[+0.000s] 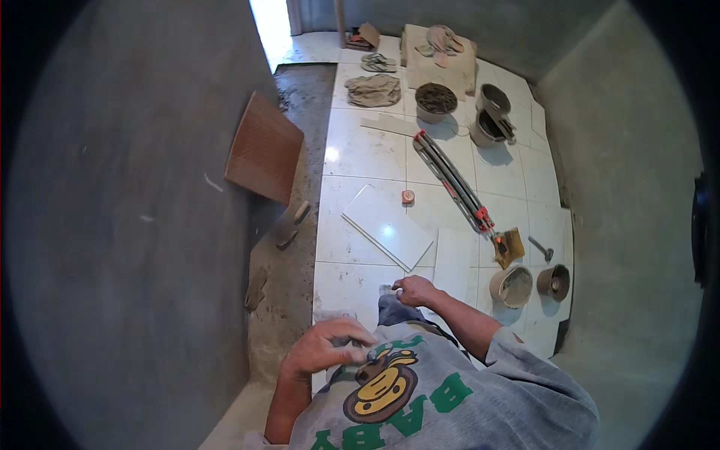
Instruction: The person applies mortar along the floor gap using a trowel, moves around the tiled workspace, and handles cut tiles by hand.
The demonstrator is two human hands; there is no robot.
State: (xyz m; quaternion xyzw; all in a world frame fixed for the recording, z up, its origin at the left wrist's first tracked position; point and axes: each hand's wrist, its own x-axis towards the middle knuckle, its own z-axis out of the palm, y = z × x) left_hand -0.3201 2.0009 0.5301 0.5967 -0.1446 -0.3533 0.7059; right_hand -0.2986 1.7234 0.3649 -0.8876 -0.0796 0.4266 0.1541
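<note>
My left hand (330, 346) is raised in front of my grey shirt, its fingers curled and drawn together. Whether something small sits between the fingertips is hard to make out. Lower down and further forward, my right hand (415, 291) is by my knee in dark trousers (396, 309). Its fingers are bent, and what they hold, if anything, is hidden. Ahead of my hands, a loose white tile (386, 227) lies askew on the tiled floor. A small red tape measure (407, 196) is just beyond it, and a long tile cutter (454, 180) stretches diagonally to the right.
Buckets (512, 286) stand at the right near a hammer (540, 248) and a yellowish sponge or cloth (508, 247). More buckets (436, 103) are further back. Untiled rough floor (289, 247) runs along the left, where a cardboard-brown tile (265, 148) leans against the wall.
</note>
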